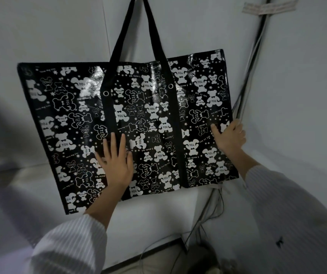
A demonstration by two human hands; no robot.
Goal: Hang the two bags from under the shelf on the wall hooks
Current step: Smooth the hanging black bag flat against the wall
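Observation:
A large flat black bag (150, 115) printed with white bears hangs against the white wall by its black strap handles (137, 32), which run up out of the top of the frame. The hook is hidden. My left hand (115, 161) lies flat on the bag's lower middle, fingers spread. My right hand (227, 135) grips the bag's right edge, thumb on the front and fingers curled behind. No second bag is in view.
A bundle of dark cables (251, 62) runs down the wall corner just right of the bag, fixed by a taped label (269, 5) at the top. Loose wires (204, 230) trail to the floor below, beside a dark skirting strip (148, 254).

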